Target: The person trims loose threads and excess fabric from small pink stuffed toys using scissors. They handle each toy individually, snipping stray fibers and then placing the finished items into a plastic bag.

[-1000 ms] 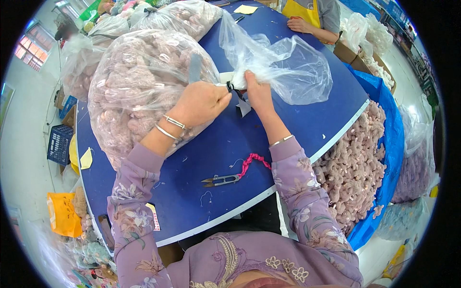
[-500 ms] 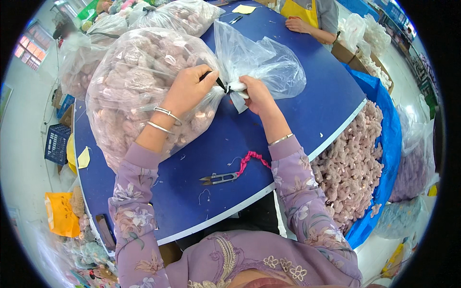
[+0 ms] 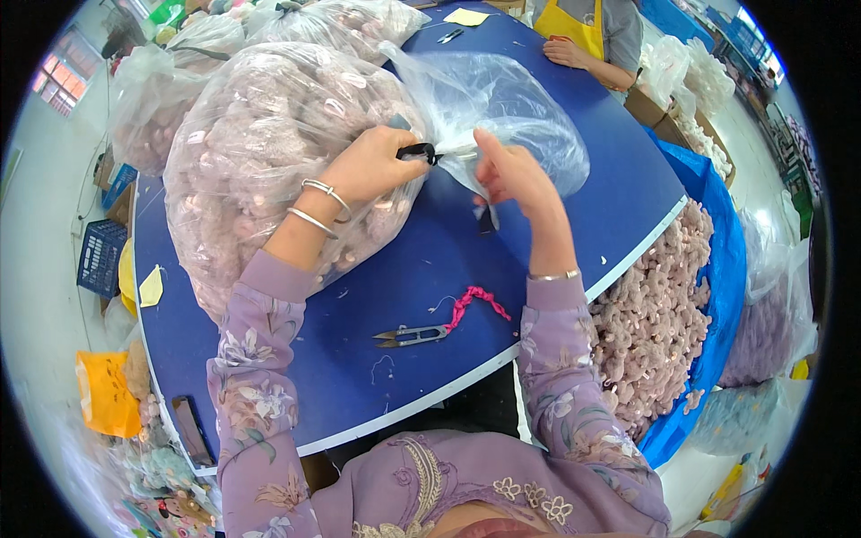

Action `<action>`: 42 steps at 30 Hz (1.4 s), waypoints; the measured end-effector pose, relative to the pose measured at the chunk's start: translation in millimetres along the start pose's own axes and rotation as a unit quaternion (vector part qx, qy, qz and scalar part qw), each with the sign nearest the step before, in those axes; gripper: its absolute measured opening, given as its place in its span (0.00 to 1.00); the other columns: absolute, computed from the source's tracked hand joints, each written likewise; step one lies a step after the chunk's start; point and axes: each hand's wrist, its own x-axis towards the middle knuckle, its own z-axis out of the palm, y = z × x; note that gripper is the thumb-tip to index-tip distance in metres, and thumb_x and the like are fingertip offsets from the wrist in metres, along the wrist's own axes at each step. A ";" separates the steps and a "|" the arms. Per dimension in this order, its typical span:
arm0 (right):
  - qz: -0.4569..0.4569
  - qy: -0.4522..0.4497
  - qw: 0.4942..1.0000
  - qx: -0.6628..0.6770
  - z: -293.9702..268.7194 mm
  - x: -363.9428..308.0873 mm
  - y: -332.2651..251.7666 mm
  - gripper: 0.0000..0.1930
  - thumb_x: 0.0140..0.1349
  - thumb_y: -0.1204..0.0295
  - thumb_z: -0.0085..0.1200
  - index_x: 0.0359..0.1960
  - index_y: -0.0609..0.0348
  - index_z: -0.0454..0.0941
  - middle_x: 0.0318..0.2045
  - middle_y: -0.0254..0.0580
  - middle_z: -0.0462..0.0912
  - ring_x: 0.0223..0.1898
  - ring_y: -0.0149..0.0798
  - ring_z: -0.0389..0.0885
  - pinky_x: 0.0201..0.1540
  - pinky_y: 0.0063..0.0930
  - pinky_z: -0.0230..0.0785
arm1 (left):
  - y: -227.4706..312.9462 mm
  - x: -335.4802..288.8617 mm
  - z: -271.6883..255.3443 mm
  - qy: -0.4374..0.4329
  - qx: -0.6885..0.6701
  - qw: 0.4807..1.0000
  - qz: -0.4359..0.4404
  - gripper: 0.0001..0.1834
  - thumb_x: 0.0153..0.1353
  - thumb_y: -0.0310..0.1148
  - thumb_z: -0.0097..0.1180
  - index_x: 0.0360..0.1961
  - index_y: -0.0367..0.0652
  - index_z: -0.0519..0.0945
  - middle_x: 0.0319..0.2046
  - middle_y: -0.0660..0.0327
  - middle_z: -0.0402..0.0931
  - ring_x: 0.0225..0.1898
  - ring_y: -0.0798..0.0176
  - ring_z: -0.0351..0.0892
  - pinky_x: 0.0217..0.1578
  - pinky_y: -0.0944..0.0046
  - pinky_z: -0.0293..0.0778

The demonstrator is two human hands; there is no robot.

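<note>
A big clear plastic bag [image 3: 269,152] full of pale pink plush pieces lies on the blue table, its neck gathered towards the right. My left hand [image 3: 381,161] pinches a black strip [image 3: 418,151] that is wound around the neck. Beyond the neck the loose bag mouth [image 3: 529,112] puffs out over the table. My right hand [image 3: 518,179] is just right of the neck, fingers curled and the thumb side raised. A dark strip end hangs below these curled fingers; their grip on it is partly hidden.
Thread snips [image 3: 411,335] with a pink braided cord lie nearer me. More filled bags [image 3: 332,27] stand at the back left. At the right, a blue sack [image 3: 728,269] holds many plush pieces [image 3: 659,314]. Another person's hand [image 3: 567,54] rests at the far edge.
My right hand has come off the gathered neck and moved right and slightly down, its fingers changing shape. My left hand has shifted slightly right, still pinching the black strip.
</note>
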 end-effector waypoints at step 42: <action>-0.327 0.032 0.939 -0.106 35.9 46.7 -0.9 0.05 0.51 0.77 0.54 0.28 0.65 0.74 0.23 0.40 0.79 0.27 0.34 0.79 0.31 0.31 0.72 | -1.3 11.1 -9.7 -0.003 0.032 0.998 -0.054 0.19 0.45 0.37 0.60 0.34 0.31 0.82 0.26 0.45 0.80 0.31 0.51 0.82 0.37 0.58 0.76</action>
